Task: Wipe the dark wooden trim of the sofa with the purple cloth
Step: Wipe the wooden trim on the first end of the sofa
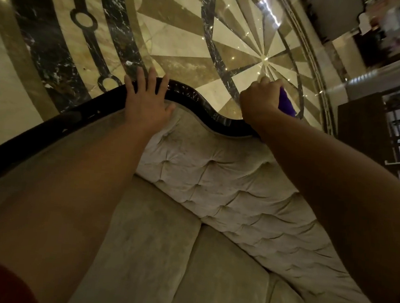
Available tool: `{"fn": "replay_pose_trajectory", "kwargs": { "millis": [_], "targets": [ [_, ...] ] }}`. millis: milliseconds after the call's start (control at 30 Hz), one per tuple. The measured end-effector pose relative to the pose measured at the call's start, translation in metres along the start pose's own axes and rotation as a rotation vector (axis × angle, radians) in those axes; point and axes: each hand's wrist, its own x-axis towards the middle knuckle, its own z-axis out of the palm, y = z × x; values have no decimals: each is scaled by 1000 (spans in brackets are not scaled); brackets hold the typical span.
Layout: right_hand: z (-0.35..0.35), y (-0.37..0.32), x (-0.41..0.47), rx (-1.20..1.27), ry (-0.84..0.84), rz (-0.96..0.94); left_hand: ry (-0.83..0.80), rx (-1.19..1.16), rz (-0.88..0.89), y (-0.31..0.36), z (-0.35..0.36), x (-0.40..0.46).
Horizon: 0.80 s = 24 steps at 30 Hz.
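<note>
- Purple cloth (287, 105) bunched in the clenched right hand (259, 99), behind the sofa's dark wooden trim (193, 100).
- Left hand (146, 98) lies flat, fingers spread over the trim.

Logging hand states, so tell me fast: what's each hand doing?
Left hand: open, flat on the dark wooden trim.
Right hand: closed, holding the purple cloth.

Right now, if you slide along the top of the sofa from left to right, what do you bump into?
Dark glossy wooden trim → open left hand resting flat on it → wavy bare stretch of the trim → closed right hand → purple cloth poking out of its fist.
</note>
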Motion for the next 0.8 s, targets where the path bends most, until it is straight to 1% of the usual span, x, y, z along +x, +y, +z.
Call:
{"fn": "replay_pose_trajectory", "kwargs": {
  "millis": [100,167,200,267,300,333,400,467,567,600,667,700,800],
  "targets": [
    [-18,15,3,18,30,32,-113,-6,46,-11,-3,10],
    [-26,31,-5,126,101,50,-172,7,29,-24,-4,9],
    [-26,42,-12,226,119,70,-160,1,8,-28,-1,5],
    [-18,66,-30,482,120,131,-69,-65,-64,-19,3,-18],
    [-13,76,-40,622,104,160,-19,-120,-72,-10,5,-36],
    [-7,83,-50,758,85,189,34,-182,-42,0,6,-52],
    [-2,92,-70,988,65,242,70,-260,59,14,-1,-73],
    [-6,98,-89,1121,90,250,84,-335,80,20,-21,-77],
    [-11,114,-124,1237,104,236,102,-561,25,46,-62,-87],
    [-13,121,-137,1283,104,241,73,-651,43,54,-76,-93],
    [-19,133,-166,1375,116,250,-65,-824,85,69,-105,-109],
    [-23,137,-181,1420,130,251,-172,-937,75,72,-118,-120],
    [-26,136,-233,1602,197,260,-559,-1322,-52,70,-144,-164]
  ]
}}
